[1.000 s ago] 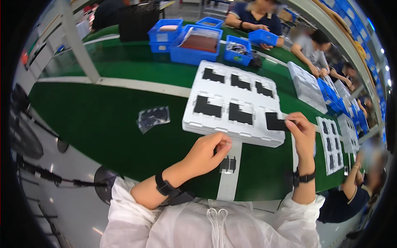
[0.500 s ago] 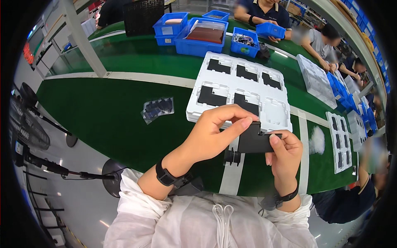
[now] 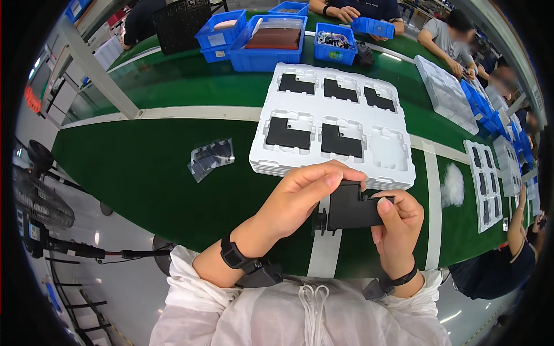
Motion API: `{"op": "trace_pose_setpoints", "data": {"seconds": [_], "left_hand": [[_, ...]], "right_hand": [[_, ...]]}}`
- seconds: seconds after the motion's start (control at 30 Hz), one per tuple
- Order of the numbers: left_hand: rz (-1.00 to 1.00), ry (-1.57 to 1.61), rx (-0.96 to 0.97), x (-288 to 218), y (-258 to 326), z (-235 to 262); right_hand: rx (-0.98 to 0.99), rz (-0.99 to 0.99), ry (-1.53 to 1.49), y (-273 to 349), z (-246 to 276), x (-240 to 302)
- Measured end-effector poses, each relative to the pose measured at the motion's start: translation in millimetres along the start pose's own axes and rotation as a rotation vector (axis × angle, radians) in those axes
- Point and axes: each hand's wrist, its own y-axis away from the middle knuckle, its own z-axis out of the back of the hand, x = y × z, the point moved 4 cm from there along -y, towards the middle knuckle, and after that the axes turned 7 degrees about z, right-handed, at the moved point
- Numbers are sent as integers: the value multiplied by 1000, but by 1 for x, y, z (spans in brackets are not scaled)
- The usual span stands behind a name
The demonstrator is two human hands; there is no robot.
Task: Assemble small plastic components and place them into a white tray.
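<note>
Black L-shaped part [image 3: 353,209], one: above the tabletop [image 3: 144,167], left hand [image 3: 303,195] pinching its upper edge, right hand [image 3: 397,218] its right end. White tray [image 3: 336,108]: five pockets filled, near-right one empty.

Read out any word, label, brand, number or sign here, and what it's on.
Nothing is legible.
White labels on the stacked blue bins: too small to read.
Greenish sticker on the blue bin of small parts: too small.
Black part in the right hand: no lettering visible.
Other marks: too small or blurred.
</note>
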Motion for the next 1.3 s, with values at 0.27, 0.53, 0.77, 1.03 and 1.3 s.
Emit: {"op": "trace_pose_setpoints", "data": {"seconds": [0.27, 0.53, 0.77, 1.03, 1.3], "left_hand": [[-187, -119, -54, -7, 7, -1], [-296, -442, 45, -12, 7, -1], [-209, -250, 48, -10, 7, 1], [-152, 53, 108, 6, 6, -2], [-120, 335, 241, 19, 5, -3]], "right_hand": [[-20, 4, -18, 0, 1, 0], [-3, 28, 17, 4, 3, 2], [18, 3, 35, 7, 4, 0], [4, -67, -25, 8, 3, 1], [78, -28, -71, 9, -2, 4]]}}
